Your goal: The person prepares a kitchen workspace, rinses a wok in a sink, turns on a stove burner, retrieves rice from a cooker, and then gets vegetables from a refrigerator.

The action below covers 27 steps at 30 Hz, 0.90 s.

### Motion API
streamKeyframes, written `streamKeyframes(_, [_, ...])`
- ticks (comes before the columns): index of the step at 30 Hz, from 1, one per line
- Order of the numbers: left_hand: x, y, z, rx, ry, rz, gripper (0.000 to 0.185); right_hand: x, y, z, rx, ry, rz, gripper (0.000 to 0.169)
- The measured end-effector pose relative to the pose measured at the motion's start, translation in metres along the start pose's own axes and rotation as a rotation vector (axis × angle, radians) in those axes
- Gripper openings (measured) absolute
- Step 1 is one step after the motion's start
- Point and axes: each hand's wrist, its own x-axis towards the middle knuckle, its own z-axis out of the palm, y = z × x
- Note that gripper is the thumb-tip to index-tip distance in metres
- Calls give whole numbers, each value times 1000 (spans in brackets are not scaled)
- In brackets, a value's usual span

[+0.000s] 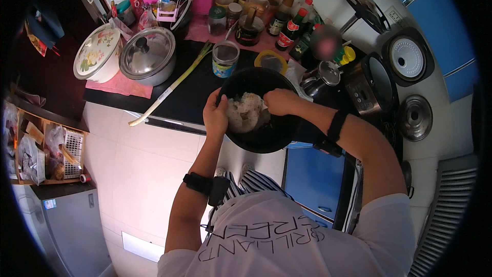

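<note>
My left hand (216, 113) grips the left rim of a black round pot (265, 144), its thumb over the edge and its fingers outside. The pot is held tilted at the counter's front edge. Inside it lies a clump of white food, apparently cooked rice (246, 111), towards the left wall. My right hand (282, 102) is inside the pot, fingers curled, at the right side of the rice. It seems to hold a utensil, mostly hidden by the fist and the rice.
Behind the pot stand a lidded jar (225, 59), a yellow-rimmed container (271, 61) and several sauce bottles (292, 29). A leek (169, 90) overhangs the counter edge. Two lidded pots (147, 55) stand left. At right are a metal pitcher (321, 79) and an open rice cooker (367, 84).
</note>
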Motion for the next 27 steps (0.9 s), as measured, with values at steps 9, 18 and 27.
streamKeyframes(9, [-2,-1,5,-55,-8,9,27,-16,-2,0,-532,-44,-91,14])
streamKeyframes(18, [-5,6,6,-34,41,-6,26,-7,-2,0,-71,-240,-52,24])
streamKeyframes(27, [-3,8,4,-2,23,40,26,-43,-46,-3,-263,-76,-197,18])
